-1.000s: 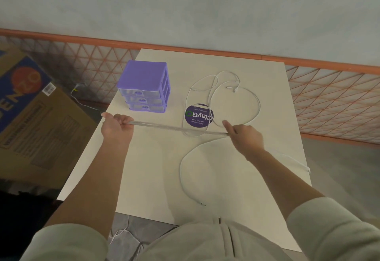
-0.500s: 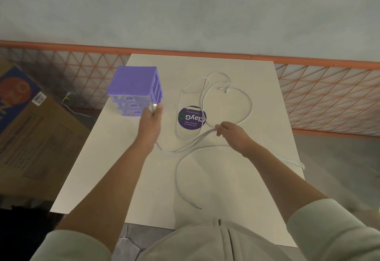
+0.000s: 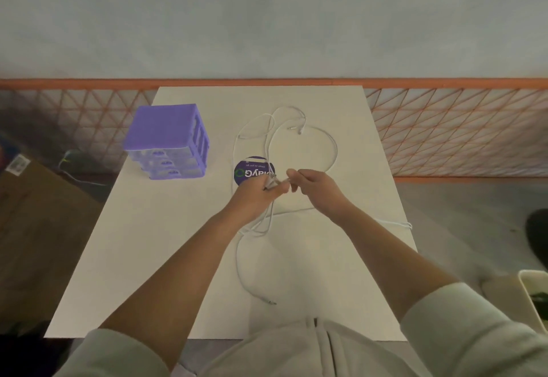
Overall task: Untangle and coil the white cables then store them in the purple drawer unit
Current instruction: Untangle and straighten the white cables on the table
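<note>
1. Your left hand [image 3: 255,195] sat over the middle of the table [image 3: 166,258], its grip curled around several strands of the white cables [image 3: 333,151], which were bunched together where they crossed your palm.
2. Your right hand [image 3: 314,188] was just beside it, thumb and forefinger pinching the same bunch, so the two hands nearly touched.
3. The cables were thin, white and limp. Beyond your hands they spread in wide, overlapping loops across the far half of the table, with two small plug ends [image 3: 296,130] lying near each other inside the loops.
4. Below your left hand the strands hung down in a slack cluster and ran onto the table; one strand curved toward you and ended in a small plug [image 3: 271,302] near the front edge.
5. Another strand trailed to the right and drooped over the right edge of the table.
6. A round purple sticker [image 3: 252,169] with white lettering lay under the loops, partly covered by your left hand.
7. The purple drawer unit [image 3: 167,142] stood at the far left of the table, well apart from the cables, its three clear drawers all pushed in.
</note>
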The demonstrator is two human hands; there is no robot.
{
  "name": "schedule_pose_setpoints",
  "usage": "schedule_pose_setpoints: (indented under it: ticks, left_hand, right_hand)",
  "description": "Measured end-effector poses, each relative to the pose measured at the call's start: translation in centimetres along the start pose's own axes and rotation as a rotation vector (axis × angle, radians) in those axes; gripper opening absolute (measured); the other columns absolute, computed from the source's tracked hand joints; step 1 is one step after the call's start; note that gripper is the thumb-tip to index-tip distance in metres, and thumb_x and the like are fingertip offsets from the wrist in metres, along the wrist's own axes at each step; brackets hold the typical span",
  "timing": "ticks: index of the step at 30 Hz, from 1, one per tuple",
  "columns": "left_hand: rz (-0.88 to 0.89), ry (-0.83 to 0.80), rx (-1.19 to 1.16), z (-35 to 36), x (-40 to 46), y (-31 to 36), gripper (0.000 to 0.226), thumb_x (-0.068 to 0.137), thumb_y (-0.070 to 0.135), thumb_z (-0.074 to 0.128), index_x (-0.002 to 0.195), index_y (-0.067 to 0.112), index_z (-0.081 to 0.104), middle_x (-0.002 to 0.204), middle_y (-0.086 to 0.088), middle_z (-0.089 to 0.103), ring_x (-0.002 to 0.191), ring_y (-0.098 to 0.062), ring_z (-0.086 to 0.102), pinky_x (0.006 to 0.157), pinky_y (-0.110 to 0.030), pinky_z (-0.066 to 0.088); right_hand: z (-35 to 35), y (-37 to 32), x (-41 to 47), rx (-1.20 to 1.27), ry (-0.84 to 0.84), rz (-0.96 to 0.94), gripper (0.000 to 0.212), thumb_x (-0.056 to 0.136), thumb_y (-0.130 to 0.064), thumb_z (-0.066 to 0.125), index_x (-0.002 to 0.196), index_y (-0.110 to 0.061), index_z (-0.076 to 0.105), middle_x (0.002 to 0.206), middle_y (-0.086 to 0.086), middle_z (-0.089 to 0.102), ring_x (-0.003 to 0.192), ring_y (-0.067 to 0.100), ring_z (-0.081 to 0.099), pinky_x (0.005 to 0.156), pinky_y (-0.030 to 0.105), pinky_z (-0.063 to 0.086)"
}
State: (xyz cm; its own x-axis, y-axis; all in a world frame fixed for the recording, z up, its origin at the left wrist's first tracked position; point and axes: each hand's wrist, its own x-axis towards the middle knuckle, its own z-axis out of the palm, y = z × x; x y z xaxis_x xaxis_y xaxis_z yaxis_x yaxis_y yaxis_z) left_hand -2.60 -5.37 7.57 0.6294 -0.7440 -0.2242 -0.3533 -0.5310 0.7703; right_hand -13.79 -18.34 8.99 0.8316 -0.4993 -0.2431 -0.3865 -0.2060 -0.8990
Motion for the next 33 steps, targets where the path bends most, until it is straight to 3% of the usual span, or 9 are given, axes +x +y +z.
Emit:
schedule_pose_setpoints:
  ticks: [5,8,13,18,23,26,28,30,33]
  left_hand:
    - [-0.028,-0.005,-0.126,0.5,-0.3,0.6,0.033,0.095,0.046,0.053,0.091,0.017,0.068,0.087,0.008,0.067,0.082,-0.006,0.059,0.074,-0.021,0.041]
    - [-0.094,-0.05,-0.218,1.0,-0.2,0.8,0.038,0.097,0.047,0.049,0.099,0.013,0.066,0.081,0.013,0.07,0.069,0.009,0.054,0.07,-0.021,0.038]
    - [-0.179,-0.071,-0.346,1.5,-0.1,0.8,0.026,0.096,0.04,0.056,0.086,0.016,0.062,0.069,0.005,0.055,0.058,-0.003,0.048,0.063,-0.017,0.038]
    - [-0.216,-0.08,-0.297,1.0,0.0,0.9,0.023,0.097,0.033,0.055,0.082,0.017,0.062,0.061,0.007,0.044,0.043,0.002,0.039,0.05,-0.017,0.028]
    - [-0.264,0.055,-0.245,0.5,0.0,-0.6,0.021,0.093,0.034,0.061,0.075,0.022,0.062,0.081,0.002,0.062,0.077,-0.013,0.056,0.073,-0.026,0.039]
    - [-0.309,0.095,-0.226,0.4,-0.6,-0.8,0.028,0.081,0.045,0.065,0.079,0.017,0.066,0.086,-0.005,0.063,0.084,-0.02,0.057,0.081,-0.032,0.041]
    - [-0.333,0.139,-0.257,0.5,-0.7,-0.7,0.042,0.069,0.053,0.062,0.082,0.013,0.067,0.089,-0.01,0.067,0.086,-0.023,0.057,0.085,-0.037,0.044]
    - [-0.342,0.176,-0.303,0.4,-0.6,-0.8,0.027,0.083,0.044,0.064,0.075,0.018,0.066,0.081,-0.005,0.063,0.085,-0.022,0.056,0.079,-0.033,0.042]
    - [-0.35,0.203,-0.295,0.2,-0.4,-1.4,0.026,0.094,0.034,0.06,0.07,0.025,0.065,0.077,-0.001,0.057,0.081,-0.019,0.054,0.072,-0.028,0.035]
  right_hand:
    - [-0.6,0.5,0.0,0.037,-0.045,-0.007,0.043,0.096,-0.049,0.051,0.072,-0.017,0.065,0.073,-0.012,0.059,0.065,0.01,0.041,0.07,0.024,0.038]
    - [-0.7,1.0,0.1,0.03,-0.056,-0.004,0.045,0.094,-0.052,0.053,0.075,-0.013,0.068,0.075,-0.005,0.06,0.068,0.011,0.043,0.074,0.027,0.04]
    - [-1.7,1.6,-0.4,0.015,-0.108,0.021,0.04,0.095,-0.044,0.054,0.076,-0.015,0.072,0.057,-0.011,0.048,0.064,0.012,0.042,0.065,0.025,0.034]
    - [-3.2,2.6,-0.3,-0.191,-0.121,0.072,0.036,0.096,-0.042,0.045,0.08,-0.027,0.073,0.072,-0.004,0.064,0.072,0.014,0.053,0.071,0.031,0.038]
    - [-5.9,4.1,0.2,-0.593,0.034,-0.048,0.023,0.089,-0.015,0.053,0.098,-0.023,0.073,0.103,-0.002,0.062,0.104,0.019,0.053,0.09,0.03,0.039]
    - [-7.0,4.1,0.4,-0.542,0.155,-0.085,0.025,0.09,-0.006,0.055,0.104,-0.016,0.073,0.106,0.003,0.06,0.101,0.017,0.054,0.078,0.022,0.036]
    - [-7.5,3.5,0.3,-0.436,0.217,-0.03,0.022,0.094,-0.03,0.06,0.094,-0.011,0.071,0.097,0.005,0.066,0.08,0.013,0.055,0.065,0.025,0.035]
    - [-8.4,3.3,0.0,-0.268,0.239,0.079,0.046,0.085,-0.051,0.066,0.076,-0.007,0.059,0.073,0.005,0.066,0.059,0.013,0.051,0.052,0.027,0.033]
    - [-9.3,3.9,-0.7,-0.267,0.192,0.144,0.038,0.082,-0.043,0.072,0.076,-0.011,0.052,0.068,0.0,0.054,0.061,0.018,0.047,0.051,0.026,0.031]
